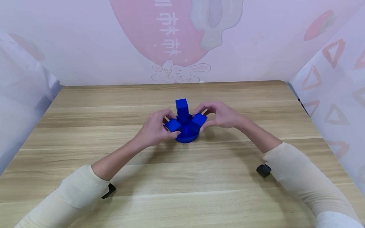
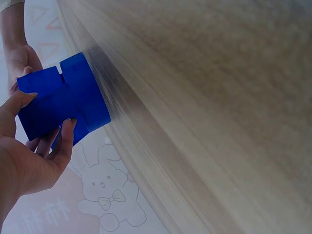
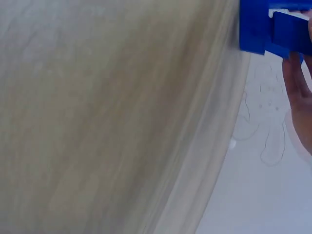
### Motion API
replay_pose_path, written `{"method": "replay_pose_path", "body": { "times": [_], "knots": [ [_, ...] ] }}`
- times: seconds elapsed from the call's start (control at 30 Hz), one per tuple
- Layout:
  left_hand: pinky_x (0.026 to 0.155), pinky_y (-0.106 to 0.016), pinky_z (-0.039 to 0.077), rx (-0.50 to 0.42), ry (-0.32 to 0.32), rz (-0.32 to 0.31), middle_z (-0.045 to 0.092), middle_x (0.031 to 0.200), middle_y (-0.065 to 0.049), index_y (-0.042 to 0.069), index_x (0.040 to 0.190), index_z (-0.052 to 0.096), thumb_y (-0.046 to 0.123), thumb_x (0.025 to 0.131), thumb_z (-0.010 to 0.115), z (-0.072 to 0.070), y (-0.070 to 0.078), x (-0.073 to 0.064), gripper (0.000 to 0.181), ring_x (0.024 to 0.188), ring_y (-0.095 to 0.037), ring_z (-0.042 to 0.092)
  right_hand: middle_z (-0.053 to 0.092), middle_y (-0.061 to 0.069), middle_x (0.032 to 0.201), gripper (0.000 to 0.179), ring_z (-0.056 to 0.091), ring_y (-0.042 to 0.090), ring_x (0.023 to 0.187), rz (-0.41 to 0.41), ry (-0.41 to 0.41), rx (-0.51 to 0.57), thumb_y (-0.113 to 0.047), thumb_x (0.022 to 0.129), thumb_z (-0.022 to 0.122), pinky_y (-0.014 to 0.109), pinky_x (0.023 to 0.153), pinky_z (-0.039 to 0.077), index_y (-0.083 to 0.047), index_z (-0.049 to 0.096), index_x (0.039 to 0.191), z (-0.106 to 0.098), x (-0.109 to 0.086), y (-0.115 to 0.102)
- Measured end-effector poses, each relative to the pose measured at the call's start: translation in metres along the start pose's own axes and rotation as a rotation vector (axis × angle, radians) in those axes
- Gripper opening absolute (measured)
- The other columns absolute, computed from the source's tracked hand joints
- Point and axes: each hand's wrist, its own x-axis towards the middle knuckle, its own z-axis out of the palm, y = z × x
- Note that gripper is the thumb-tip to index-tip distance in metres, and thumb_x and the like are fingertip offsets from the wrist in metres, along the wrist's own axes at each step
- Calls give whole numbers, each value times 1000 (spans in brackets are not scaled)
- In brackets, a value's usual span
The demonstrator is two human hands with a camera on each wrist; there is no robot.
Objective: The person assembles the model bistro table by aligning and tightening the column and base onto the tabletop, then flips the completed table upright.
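A blue plastic piece with a low round base [image 1: 187, 138] stands on the wooden table. Three square-ended blocks rise from it: a rear block [image 1: 182, 107], a left block [image 1: 172, 125] and a right block [image 1: 199, 120]. The left hand [image 1: 155, 128] grips the left block between thumb and fingers. On the other side, the right hand [image 1: 222, 115] holds the right block the same way. In the left wrist view the left hand [image 2: 29, 165] has its thumb and fingers on opposite sides of its block. Only part of the right hand [image 3: 303, 107] shows in the right wrist view.
The wooden table [image 1: 182, 190] ends at a back wall [image 1: 94, 47] printed with a rabbit and strawberries. Patterned sheets hang at the left [image 1: 22, 95] and right [image 1: 333, 95]. A small black device [image 1: 263, 170] sits under the right sleeve, another [image 1: 109, 191] by the left.
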Motion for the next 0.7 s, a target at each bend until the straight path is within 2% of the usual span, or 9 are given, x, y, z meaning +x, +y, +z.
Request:
{"method": "replay_pose_path", "body": {
  "times": [0.07,0.17,0.27,0.33,0.43,0.53,0.63,0.7],
  "knots": [
    [73,-38,60,4,1,5,72,102,-14,1,104,66,12,78,89,0,0,0,36,86,-29,68,71,12,103,41,65,21,93,-16,63,-75,0,71,95,38,82,59,4,68,102,6,2,-1],
    [73,-38,60,10,0,12,72,102,-14,1,104,66,12,78,89,0,0,0,37,86,-29,68,67,7,89,44,60,22,78,-73,123,-157,-3,67,98,40,69,57,-1,60,89,16,5,1],
    [73,-37,60,13,-3,9,72,103,-14,1,105,66,12,78,89,0,0,-1,37,86,-29,68,64,5,84,48,57,24,71,-122,149,-227,-8,66,100,43,63,55,-3,57,87,23,6,1],
    [73,-37,60,14,-4,5,72,102,-14,1,105,66,12,78,89,-1,0,-1,37,86,-29,68,66,7,89,50,59,24,76,-117,135,-257,-11,66,100,44,62,55,-1,60,95,25,7,-1],
    [73,-37,59,13,-8,-2,72,103,-14,1,105,66,13,79,89,-2,-1,-1,38,87,-28,67,69,9,103,58,59,22,88,-79,48,-266,-14,69,99,44,64,54,2,65,114,22,7,-4],
    [73,-36,59,16,-11,-6,72,104,-14,1,106,66,14,79,89,-2,-1,-1,38,87,-29,67,68,12,121,64,56,23,100,-52,-78,-223,-18,79,92,43,69,54,1,63,132,15,5,-7],
    [72,-36,60,19,-13,-1,72,105,-15,1,105,66,14,79,90,-2,0,-1,38,87,-29,68,63,13,136,61,55,24,107,-68,-191,-162,-25,90,81,42,74,53,-2,59,141,6,3,-7],
    [72,-36,60,19,-14,4,72,105,-15,1,105,66,13,78,90,-1,0,0,38,87,-29,68,61,12,142,59,56,24,111,-81,-238,-136,-33,95,75,40,77,53,-3,57,144,1,2,-6]
  ]
}}
